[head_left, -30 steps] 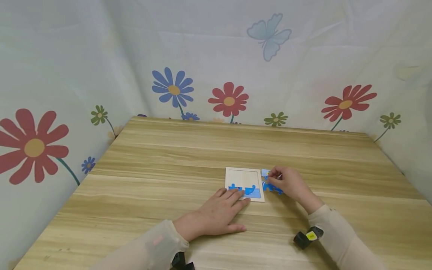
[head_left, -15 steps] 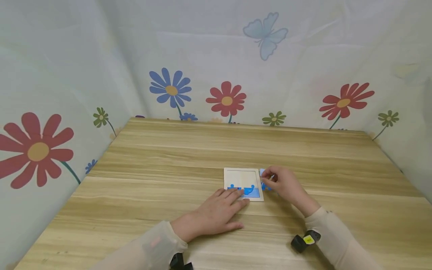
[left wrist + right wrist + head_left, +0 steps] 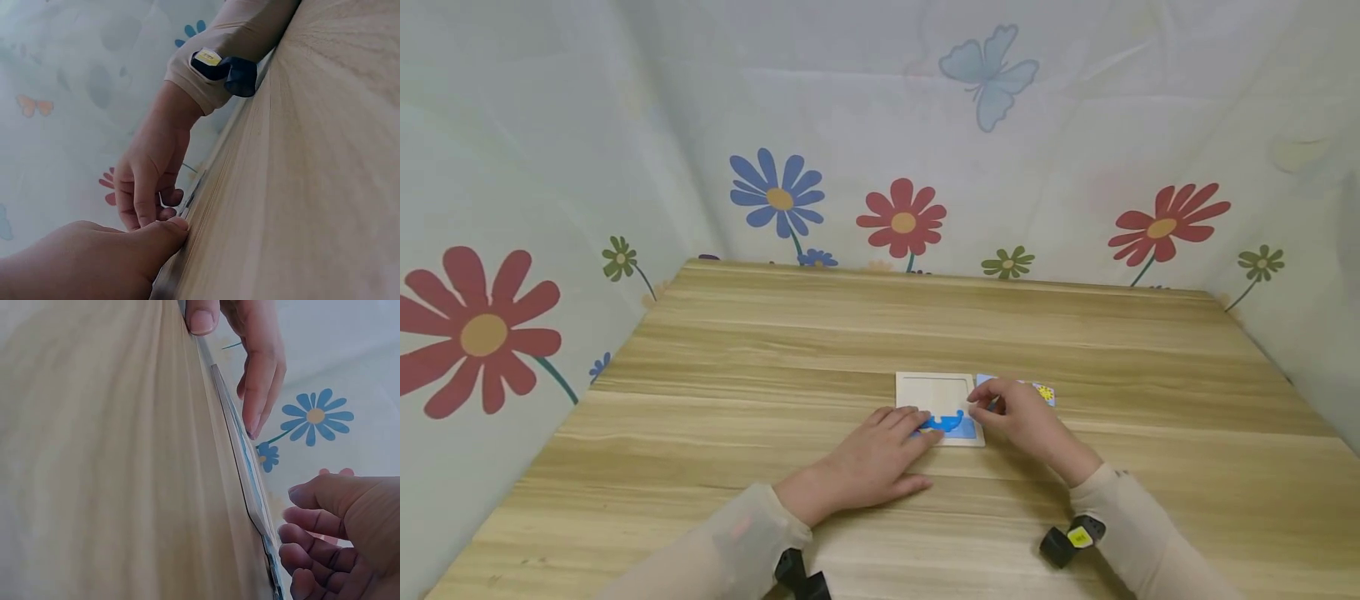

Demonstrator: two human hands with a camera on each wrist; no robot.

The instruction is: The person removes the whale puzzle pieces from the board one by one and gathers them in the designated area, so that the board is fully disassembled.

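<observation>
A square wooden puzzle board [image 3: 904,380] lies on the table, its upper part showing bare wood. Blue jigsaw pieces [image 3: 951,422] fill part of its lower end, with a curled tail shape on top. My left hand [image 3: 868,467] rests over the board's lower left, its fingertips on the pieces and hiding some. At the board's right edge hovers my right hand [image 3: 1026,421], fingers loosely bent; in the right wrist view the thumb and fingertips [image 3: 303,494] show nothing between them. Beyond that hand lie loose puzzle pieces [image 3: 1045,393], one with a yellow sun, partly hidden by it.
The wood-grain table [image 3: 760,333] stretches to a flower-printed cloth backdrop [image 3: 850,100] behind and at both sides. Black wrist cameras [image 3: 1071,540] sit on both sleeves.
My right hand has moved left from the loose pieces to the board's right edge, uncovering the sun piece. My left fingers have slid slightly forward over the lower pieces.
</observation>
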